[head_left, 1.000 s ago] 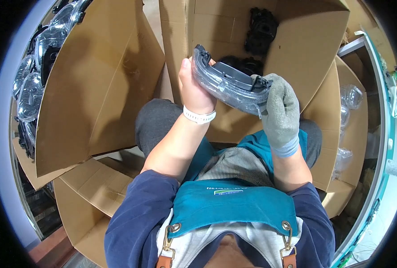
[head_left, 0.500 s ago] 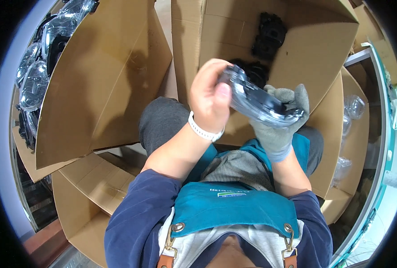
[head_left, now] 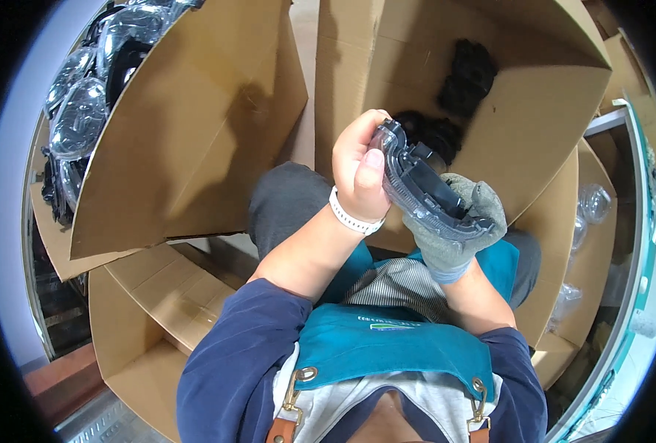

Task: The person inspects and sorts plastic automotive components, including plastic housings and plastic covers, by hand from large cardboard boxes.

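Observation:
A lamp unit, like a vehicle headlight, with a clear lens and black housing (head_left: 425,184) is held tilted between both hands above my lap. My bare left hand (head_left: 360,168) grips its upper left end, the thumb pressed on the near side. A grey work glove covers my right hand (head_left: 450,240), which is closed around the lower right end from beneath. Beyond them a large open cardboard box (head_left: 409,66) holds dark units, among them a black part (head_left: 466,77) and another (head_left: 431,135) partly hidden behind the lamp.
At the left, a raised cardboard flap (head_left: 187,140) stands beside a pile of clear-lensed lamps (head_left: 80,118). Another open box (head_left: 143,347) sits at lower left. On the right, a carton (head_left: 590,236) contains clear plastic pieces, alongside a metal-framed rack (head_left: 641,221).
The lamp has been turned so more of its black housing shows. My right hand has closed further around its end, and the whole view has shifted slightly.

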### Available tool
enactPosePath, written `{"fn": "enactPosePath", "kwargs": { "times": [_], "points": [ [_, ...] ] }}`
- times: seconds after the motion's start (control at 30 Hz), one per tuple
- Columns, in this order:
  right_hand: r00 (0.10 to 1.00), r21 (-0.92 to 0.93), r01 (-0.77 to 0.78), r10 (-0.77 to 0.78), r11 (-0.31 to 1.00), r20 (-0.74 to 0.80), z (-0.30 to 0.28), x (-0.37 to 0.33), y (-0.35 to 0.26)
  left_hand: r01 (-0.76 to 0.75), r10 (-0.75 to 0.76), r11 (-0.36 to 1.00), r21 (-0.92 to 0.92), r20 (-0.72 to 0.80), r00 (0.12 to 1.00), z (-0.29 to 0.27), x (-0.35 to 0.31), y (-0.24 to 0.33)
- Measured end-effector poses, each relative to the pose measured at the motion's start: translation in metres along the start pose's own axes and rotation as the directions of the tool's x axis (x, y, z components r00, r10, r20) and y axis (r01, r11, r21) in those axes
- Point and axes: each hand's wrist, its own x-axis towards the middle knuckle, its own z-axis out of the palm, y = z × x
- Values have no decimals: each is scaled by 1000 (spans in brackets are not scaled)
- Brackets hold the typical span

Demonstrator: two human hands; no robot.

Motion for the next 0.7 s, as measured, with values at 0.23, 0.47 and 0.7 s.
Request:
{"fn": "enactPosePath", "kwargs": {
  "times": [0.23,0.47,0.7],
  "points": [
    [945,371,-273,320,887,-69,-10,9,-6,183,-166,981,-70,200,966,1,2,7],
    [827,842,-413,530,347,188,-16,69,-23,96,-395,778,621,364,843,3,68,103],
    [869,763,-420,459,491,183,35,93,15,-75,183,906,416,-227,956,-64,272,191]
  ]
}}
